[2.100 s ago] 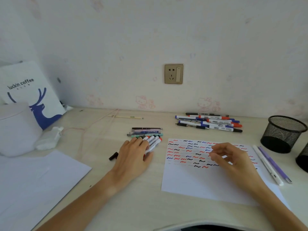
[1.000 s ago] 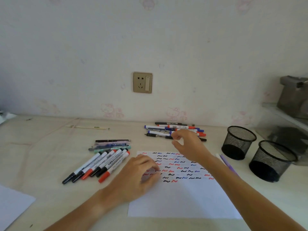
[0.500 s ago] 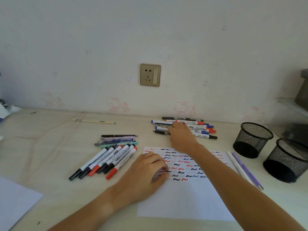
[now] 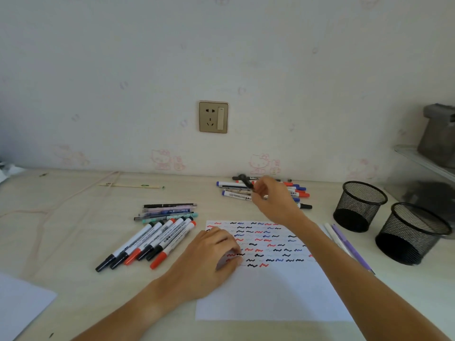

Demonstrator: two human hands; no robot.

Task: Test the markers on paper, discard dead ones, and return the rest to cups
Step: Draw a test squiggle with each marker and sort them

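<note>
A black marker (image 4: pixel 247 182) is now lifted from the far pile (image 4: pixel 293 190) at 12 o'clock, pinched by the right hand (image 4: pixel 273 198); another test is judged imminent. The paper (image 4: pixel 273 291) is pressed by the left hand (image 4: pixel 209 262), fingers loosely curled.

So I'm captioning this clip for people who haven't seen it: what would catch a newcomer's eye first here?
Probably the white test sheet at centre, its upper half covered in red, black and blue squiggles, with the left hand resting on its left edge. Just behind it, the right hand lifts a black marker from the pile of markers near the wall. Two black mesh cups stand at the right.
</note>
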